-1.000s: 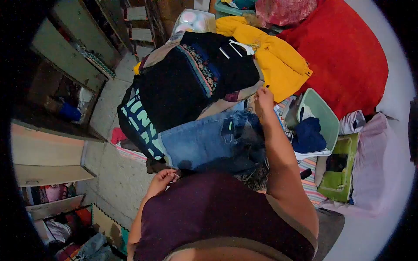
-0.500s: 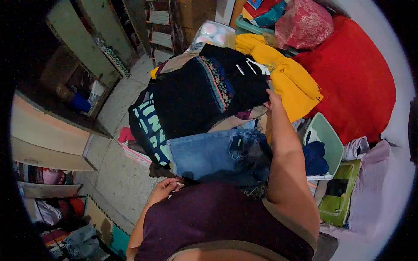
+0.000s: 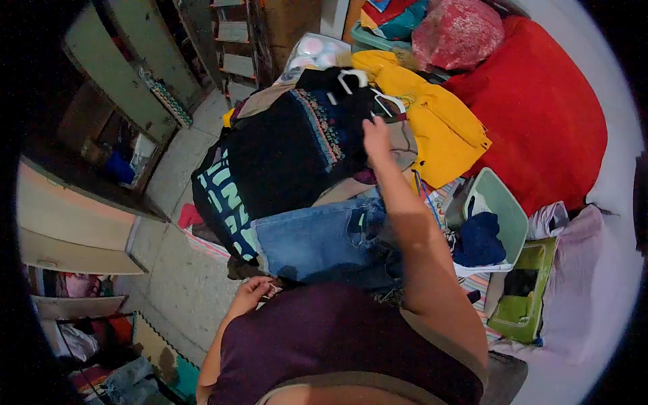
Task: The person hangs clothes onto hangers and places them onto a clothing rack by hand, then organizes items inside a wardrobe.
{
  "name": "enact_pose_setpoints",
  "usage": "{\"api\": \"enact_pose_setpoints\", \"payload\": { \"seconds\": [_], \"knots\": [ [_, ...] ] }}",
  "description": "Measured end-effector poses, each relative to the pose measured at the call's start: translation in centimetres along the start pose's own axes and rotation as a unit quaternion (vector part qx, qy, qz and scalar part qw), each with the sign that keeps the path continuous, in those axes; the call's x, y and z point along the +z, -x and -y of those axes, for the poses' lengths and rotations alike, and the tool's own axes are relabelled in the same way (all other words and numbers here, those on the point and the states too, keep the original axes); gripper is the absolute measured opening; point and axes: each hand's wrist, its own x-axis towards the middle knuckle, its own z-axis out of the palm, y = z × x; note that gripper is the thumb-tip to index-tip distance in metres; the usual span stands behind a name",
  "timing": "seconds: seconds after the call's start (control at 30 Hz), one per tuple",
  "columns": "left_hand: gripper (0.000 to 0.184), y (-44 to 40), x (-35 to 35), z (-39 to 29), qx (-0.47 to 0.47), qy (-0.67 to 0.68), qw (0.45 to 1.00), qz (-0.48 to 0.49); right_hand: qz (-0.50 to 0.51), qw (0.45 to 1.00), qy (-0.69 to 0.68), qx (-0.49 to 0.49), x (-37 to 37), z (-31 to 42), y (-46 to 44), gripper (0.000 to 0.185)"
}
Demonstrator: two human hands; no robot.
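A black garment (image 3: 270, 145) with a flowered, embroidered band lies spread over a heap of clothes. My right hand (image 3: 378, 135) is closed on its right edge, lifting and folding that side inward. White plastic hangers (image 3: 388, 106) show just above the hand. Below the black garment are blue denim jeans (image 3: 304, 236), and a dark cloth with pale green lettering (image 3: 229, 196) pokes out at the left. My left hand (image 3: 254, 291) is low by my body, beside the jeans' lower corner, its fingers pinched on something small that I cannot make out.
At the right are a yellow garment (image 3: 442, 125), a big red bundle (image 3: 540, 115), a pale green bin (image 3: 509, 216) with dark blue cloth, and a lime-green basket (image 3: 523, 320). A stepladder (image 3: 236, 64) stands behind; open cabinet doors (image 3: 111, 67) are at the left.
My right hand has moved left and slightly up, drawing the black garment's right edge inward. Beige cloth and a blue strap now show to its right. My left hand stays in place.
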Motion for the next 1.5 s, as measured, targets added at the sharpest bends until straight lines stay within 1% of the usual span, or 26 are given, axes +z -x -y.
{"api": "enact_pose_setpoints", "payload": {
  "seconds": [0.07,0.13,0.17,0.27,0.4,0.47,0.5,0.53,0.6,0.63,0.73,0.8,0.83,0.87,0.93,0.97,1.0,1.07,1.1,1.17,1.23,1.33,1.43,1.47,1.5],
  "knots": [
    [0.023,-0.2,0.1,0.0,0.012,0.007,1.000,0.002,0.001,0.995,-0.066,-0.076,0.3,3.9,2.9,0.024],
    [0.022,-0.3,0.1,-0.1,0.011,0.006,1.000,-0.003,0.025,0.989,-0.078,-0.126,0.4,6.3,4.9,0.020],
    [0.022,-0.3,0.2,-0.2,0.005,0.000,1.000,-0.008,0.045,0.971,-0.182,-0.147,0.3,7.8,5.9,0.016],
    [0.022,0.0,0.4,-1.4,-0.002,-0.026,1.000,-0.007,0.071,0.955,-0.212,-0.195,0.9,8.3,6.6,0.013],
    [0.022,0.6,0.7,-1.2,0.030,-0.019,0.999,-0.012,0.108,0.950,-0.206,-0.209,-1.9,13.6,8.1,0.016],
    [0.023,0.5,0.7,-0.9,0.003,-0.019,1.000,-0.019,0.119,0.950,-0.176,-0.227,-2.6,15.6,8.4,0.020],
    [0.023,0.6,0.6,-0.6,-0.010,-0.014,0.999,-0.035,0.128,0.962,-0.139,-0.199,-2.6,16.1,8.6,0.023],
    [0.022,0.8,0.5,-0.2,0.008,-0.017,0.999,-0.034,0.092,0.952,-0.150,-0.250,-2.4,16.7,8.7,0.021],
    [0.022,0.7,0.1,0.0,0.042,-0.030,0.998,-0.028,0.153,0.952,-0.163,-0.208,-3.3,18.6,8.7,0.021],
    [0.021,0.9,-0.1,-0.2,0.053,-0.030,0.997,-0.044,0.132,0.947,-0.161,-0.244,-3.1,19.3,8.6,0.020],
    [0.020,1.5,-1.4,-0.6,0.079,-0.025,0.994,-0.077,0.160,0.925,-0.193,-0.286,-2.1,21.5,8.4,0.019],
    [0.020,2.3,-1.9,-0.5,0.079,-0.015,0.992,-0.096,0.173,0.926,-0.182,-0.281,-2.2,23.3,8.7,0.018],
    [0.020,1.9,-2.8,0.9,0.154,-0.039,0.981,-0.112,0.152,0.916,-0.185,-0.321,-1.6,23.9,8.7,0.020],
    [0.021,2.2,-3.5,1.9,0.153,-0.045,0.978,-0.133,0.172,0.915,-0.173,-0.322,-1.2,24.1,8.3,0.020],
    [0.021,3.7,-4.5,1.3,0.151,-0.050,0.972,-0.172,0.186,0.909,-0.217,-0.304,0.3,25.9,8.7,0.020],
    [0.024,4.9,-4.7,0.8,0.142,-0.007,0.975,-0.173,0.191,0.899,-0.214,-0.331,0.3,27.3,9.1,0.019],
    [0.025,5.3,-5.0,1.4,0.143,-0.011,0.973,-0.180,0.185,0.898,-0.223,-0.330,1.0,27.6,9.2,0.016],
    [0.027,7.0,-5.9,2.3,0.149,-0.014,0.969,-0.196,0.228,0.887,-0.259,-0.306,1.8,29.8,10.0,0.018],
    [0.028,8.0,-6.3,2.9,0.153,-0.016,0.967,-0.205,0.229,0.881,-0.262,-0.320,2.8,30.8,10.0,0.018],
    [0.027,10.4,-6.4,4.1,0.128,0.006,0.964,-0.231,0.234,0.869,-0.278,-0.337,4.0,32.4,11.2,0.017],
    [0.026,12.5,-6.6,5.3,0.103,0.026,0.962,-0.252,0.254,0.852,-0.306,-0.340,5.2,34.3,12.4,0.016],
    [0.026,15.9,-6.9,9.6,0.094,0.067,0.951,-0.286,0.256,0.854,-0.301,-0.338,6.1,37.7,16.1,0.016],
    [0.026,19.7,-6.9,13.1,0.086,0.113,0.936,-0.322,0.303,0.821,-0.351,-0.332,7.2,40.8,19.6,0.019],
    [0.026,21.6,-7.2,12.2,0.069,0.120,0.933,-0.333,0.319,0.814,-0.370,-0.314,8.2,42.5,19.6,0.019],
    [0.027,22.9,-6.9,13.2,0.064,0.129,0.928,-0.343,0.327,0.803,-0.377,-0.327,8.7,42.9,20.6,0.021]
  ]
}}
